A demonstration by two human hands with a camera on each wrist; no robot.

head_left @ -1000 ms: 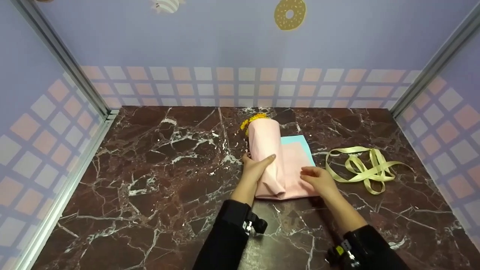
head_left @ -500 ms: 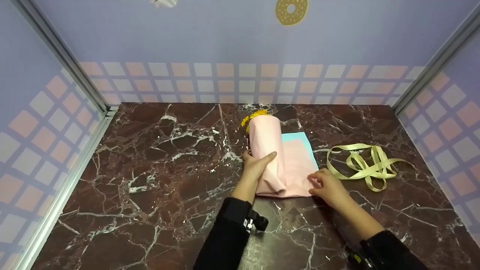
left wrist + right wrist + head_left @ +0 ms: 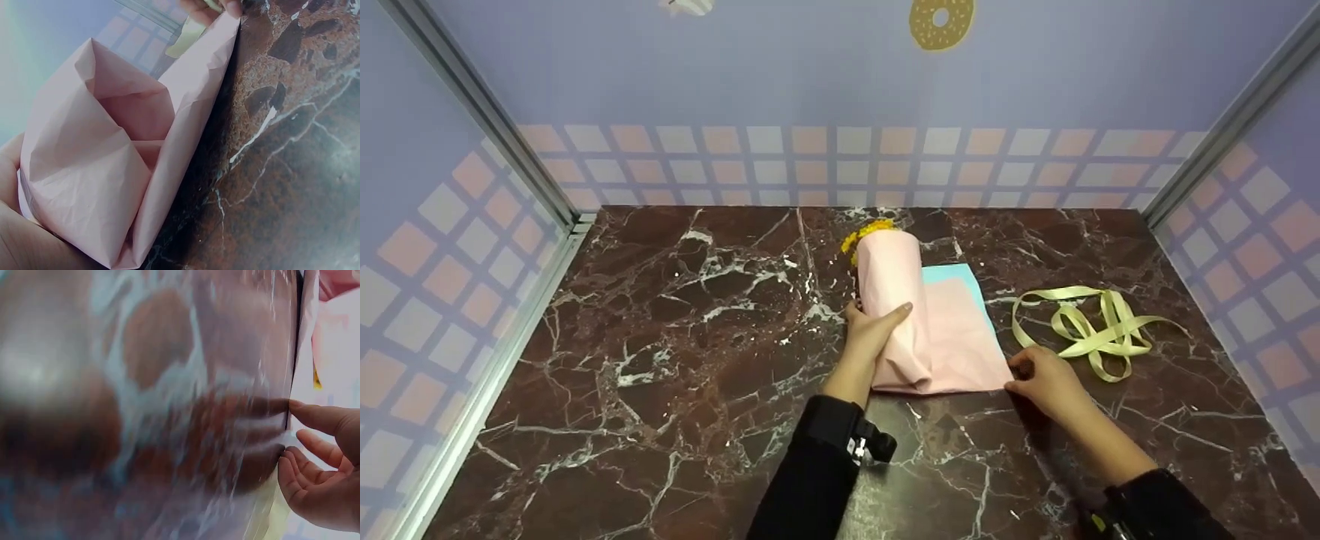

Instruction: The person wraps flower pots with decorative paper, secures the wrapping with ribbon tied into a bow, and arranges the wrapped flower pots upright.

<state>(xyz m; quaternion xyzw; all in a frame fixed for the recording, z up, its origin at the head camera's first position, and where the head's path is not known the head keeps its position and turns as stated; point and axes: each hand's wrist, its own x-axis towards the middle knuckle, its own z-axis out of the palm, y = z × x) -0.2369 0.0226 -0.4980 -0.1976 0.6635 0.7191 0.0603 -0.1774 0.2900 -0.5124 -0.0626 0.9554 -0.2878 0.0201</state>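
A roll of pink wrapping paper (image 3: 891, 277) lies around yellow flowers (image 3: 866, 236), which peek out at its far end. My left hand (image 3: 866, 341) grips the roll, thumb on top and fingers at its left side. In the left wrist view, the roll's folded near end (image 3: 84, 163) gapes towards the camera. The flat part of the pink paper spreads rightward over a light blue sheet (image 3: 949, 274). At its near right corner, my right hand (image 3: 1046, 382) pinches the paper with thumb and fingers. The right wrist view shows these fingertips (image 3: 295, 405) at the sheet's edge.
A pale yellow ribbon (image 3: 1102, 345) lies in loose loops right of the paper, close to my right hand. The dark marble tabletop (image 3: 697, 420) carries small white specks on the left. Patterned walls (image 3: 840, 90) enclose the back and both sides.
My right hand has moved from over the flat paper to the right and nearer, onto its corner. The paper's near right part now lies flatter. My left hand keeps its hold on the roll.
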